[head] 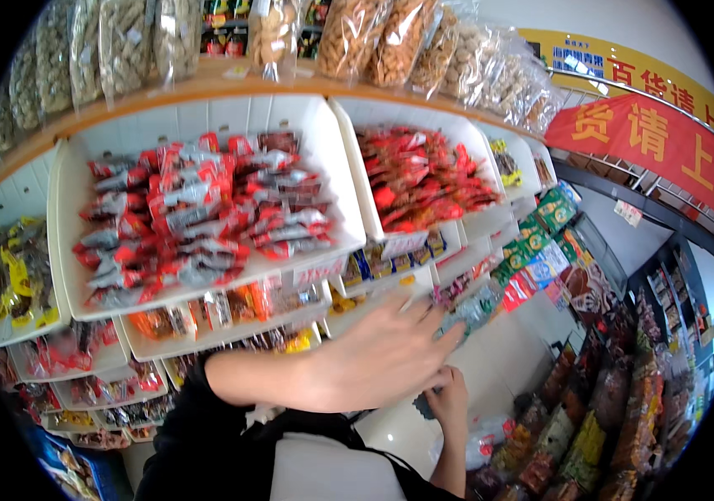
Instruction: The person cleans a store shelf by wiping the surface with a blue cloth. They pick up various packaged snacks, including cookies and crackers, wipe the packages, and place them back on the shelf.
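My left hand, blurred, reaches across the middle with its palm down and fingers apart. Beyond its fingertips is a crumpled clear plastic thing with green marks; contact cannot be told. Below and to the right, my right hand has curled fingers beside a small dark grey thing; whether it grips that is unclear. In front of me, a white plastic bin holds red and silver wrapped snack packets. The white bin beside it holds red packets.
A wooden shelf bears clear bags of dried food. More bins with wrapped snacks stand in tiers below. Rows of packaged goods stand at the lower right. A red banner hangs at the upper right.
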